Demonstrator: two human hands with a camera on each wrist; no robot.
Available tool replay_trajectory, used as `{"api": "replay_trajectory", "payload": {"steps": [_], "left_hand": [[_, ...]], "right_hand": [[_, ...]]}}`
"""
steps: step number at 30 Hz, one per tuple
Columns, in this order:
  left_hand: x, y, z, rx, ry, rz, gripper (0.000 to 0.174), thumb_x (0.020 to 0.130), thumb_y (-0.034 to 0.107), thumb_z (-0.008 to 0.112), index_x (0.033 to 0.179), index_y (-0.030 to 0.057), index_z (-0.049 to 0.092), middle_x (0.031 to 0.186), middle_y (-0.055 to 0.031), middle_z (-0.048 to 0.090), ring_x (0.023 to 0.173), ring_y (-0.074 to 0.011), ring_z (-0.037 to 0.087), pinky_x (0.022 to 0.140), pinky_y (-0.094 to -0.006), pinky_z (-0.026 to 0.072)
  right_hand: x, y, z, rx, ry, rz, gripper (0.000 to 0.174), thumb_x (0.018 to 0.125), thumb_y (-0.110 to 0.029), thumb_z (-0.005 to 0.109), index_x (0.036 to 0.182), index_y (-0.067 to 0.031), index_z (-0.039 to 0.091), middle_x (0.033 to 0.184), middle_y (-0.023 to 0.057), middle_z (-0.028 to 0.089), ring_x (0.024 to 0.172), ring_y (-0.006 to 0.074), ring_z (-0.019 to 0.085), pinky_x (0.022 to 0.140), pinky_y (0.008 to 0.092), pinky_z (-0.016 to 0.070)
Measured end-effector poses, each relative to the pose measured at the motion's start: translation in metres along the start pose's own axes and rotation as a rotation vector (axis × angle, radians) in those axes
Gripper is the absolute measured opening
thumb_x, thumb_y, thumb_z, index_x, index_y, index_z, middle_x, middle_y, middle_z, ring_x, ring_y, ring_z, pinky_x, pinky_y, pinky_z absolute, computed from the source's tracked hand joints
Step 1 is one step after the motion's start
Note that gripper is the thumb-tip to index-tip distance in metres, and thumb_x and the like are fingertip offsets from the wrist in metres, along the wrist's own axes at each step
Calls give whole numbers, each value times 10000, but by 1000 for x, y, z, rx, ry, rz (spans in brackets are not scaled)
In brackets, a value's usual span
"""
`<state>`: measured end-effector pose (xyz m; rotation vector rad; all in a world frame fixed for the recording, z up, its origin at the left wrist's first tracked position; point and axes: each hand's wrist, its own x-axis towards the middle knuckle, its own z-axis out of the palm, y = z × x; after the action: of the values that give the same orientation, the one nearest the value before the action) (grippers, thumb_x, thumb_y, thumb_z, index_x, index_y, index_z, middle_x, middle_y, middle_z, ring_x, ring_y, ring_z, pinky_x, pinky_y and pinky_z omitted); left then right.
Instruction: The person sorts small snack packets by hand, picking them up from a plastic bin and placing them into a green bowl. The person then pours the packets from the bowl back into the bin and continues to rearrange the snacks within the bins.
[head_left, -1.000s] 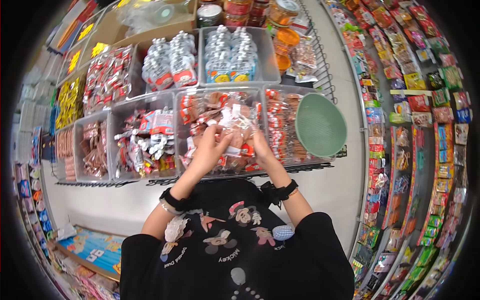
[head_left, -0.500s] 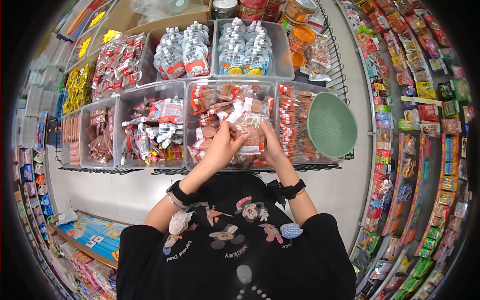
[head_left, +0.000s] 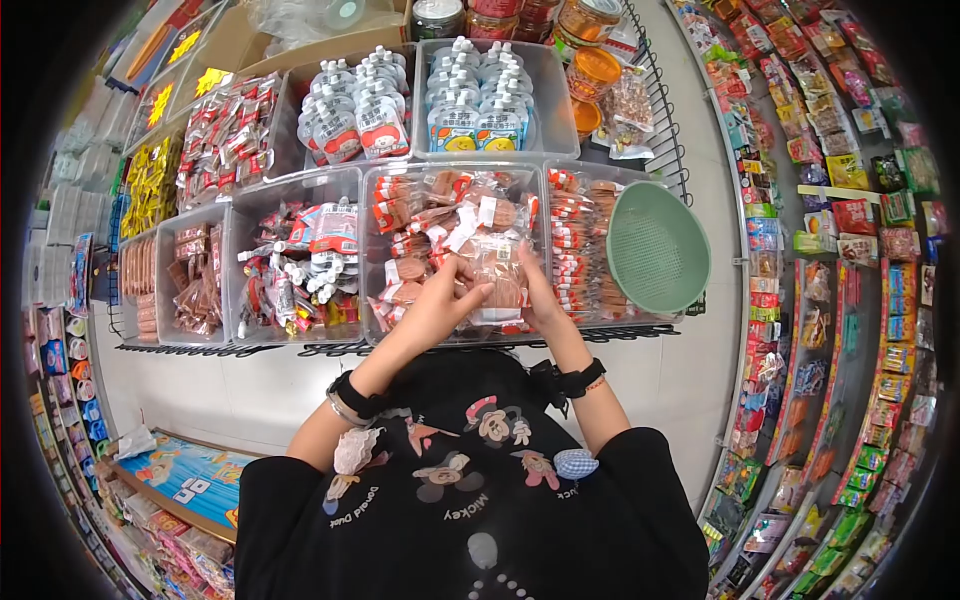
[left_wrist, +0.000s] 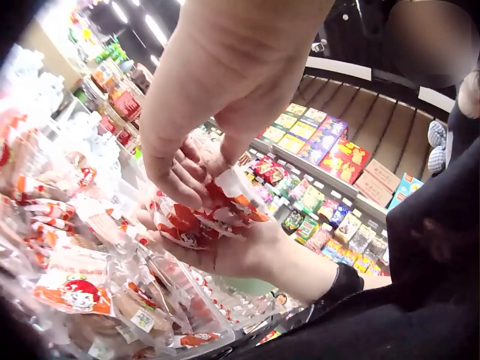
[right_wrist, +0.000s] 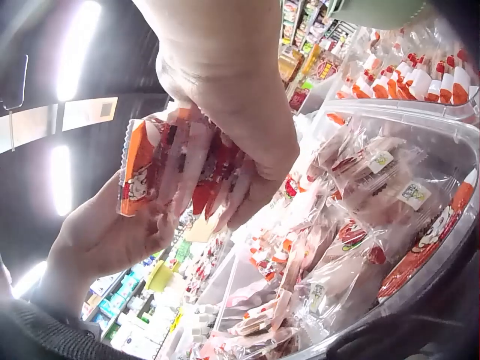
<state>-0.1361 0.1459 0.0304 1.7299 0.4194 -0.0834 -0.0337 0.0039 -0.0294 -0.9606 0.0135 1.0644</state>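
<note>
Several clear snack packets (head_left: 497, 270) with orange-red ends are bunched between both hands, over a clear plastic bin (head_left: 372, 300) full of the same kind. From the left side, my left hand (head_left: 440, 305) grips the bunch with curled fingers. My right hand (head_left: 543, 297) holds its other side. In the left wrist view, the stacked packets (left_wrist: 202, 221) sit between the left fingers above and the right palm below. Seen from the right wrist, the packets (right_wrist: 169, 165) stand on edge, and the right hand (right_wrist: 247, 142) curls over them, hiding part.
A green basket (head_left: 660, 245) rests on the neighbouring bin at the right. Behind are bins of spouted pouches (head_left: 475, 115) and lidded jars (head_left: 595, 75). More snack bins (head_left: 200, 280) stand to the left. A wire rack edge (head_left: 640, 332) runs along the front; stocked shelves (head_left: 855, 300) line the right.
The head view has shifted a little. Both hands stay on the bunch of packets over the same bin, with small movements of the fingers and packets.
</note>
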Motion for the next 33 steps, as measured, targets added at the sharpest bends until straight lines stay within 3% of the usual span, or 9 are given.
{"api": "replay_trajectory", "payload": {"steps": [5,8,12,14,18,23,27,30,33], "left_hand": [[-2,1,-4,-22,-88,-24,233,866,168,596,912,23,419,712,8,488,633,-49,458,552,-197,386],[2,-17,-8,-165,-86,90,191,899,139,536,972,22,405,771,2,484,693,-47,451,572,-193,382],[6,-7,-18,-136,73,74,241,951,154,399,1160,37,376,883,-42,537,782,-78,499,674,-239,420],[7,5,-19,-610,99,-180,252,963,186,370,1183,69,407,920,-5,505,826,-62,487,704,-222,415],[20,-21,-17,-774,118,-81,334,962,310,342,1171,75,453,1049,-36,540,922,-130,536,768,-272,437],[10,-1,-21,-695,-8,-171,430,885,512,435,1045,114,457,754,13,406,614,-98,396,596,-256,334],[14,1,-23,-423,7,-174,499,880,462,478,1198,97,361,903,-23,545,647,-80,408,652,-242,355],[16,5,-25,-694,65,-207,471,885,420,488,1187,68,406,918,-27,565,721,-98,487,716,-261,398],[15,14,-26,-900,68,-237,379,921,280,469,1169,-5,475,1070,-54,572,995,-125,526,864,-280,393]], "right_hand": [[-10,-7,2,-113,9,78,493,921,-414,401,1257,-54,380,1165,93,521,1058,157,525,878,318,450],[-7,-6,-5,-26,23,11,517,913,-435,402,1249,-43,394,1145,101,537,1021,169,553,862,320,465],[-10,-13,-4,67,-14,81,532,905,-444,409,1216,-12,421,1104,123,569,945,194,604,813,328,506],[-10,-13,-2,36,-30,19,500,912,-417,405,1209,-15,422,1120,128,561,971,188,598,823,323,509],[-7,-8,-2,17,-20,7,449,925,-372,395,1200,-19,427,1114,124,562,983,182,595,823,316,512],[-8,-4,-2,-4,-31,5,399,931,-328,403,1195,-30,421,1088,107,571,960,168,603,801,306,517],[-8,-1,0,-16,-6,-4,404,927,-334,415,1191,-29,421,1082,104,574,951,166,605,788,298,515],[-8,-1,0,-26,-12,-28,414,922,-344,426,1195,-32,420,1075,100,577,942,166,608,789,297,513],[-8,-2,-2,-46,-1,-6,428,917,-353,435,1201,-34,418,1093,100,567,967,163,597,803,297,507]]}}
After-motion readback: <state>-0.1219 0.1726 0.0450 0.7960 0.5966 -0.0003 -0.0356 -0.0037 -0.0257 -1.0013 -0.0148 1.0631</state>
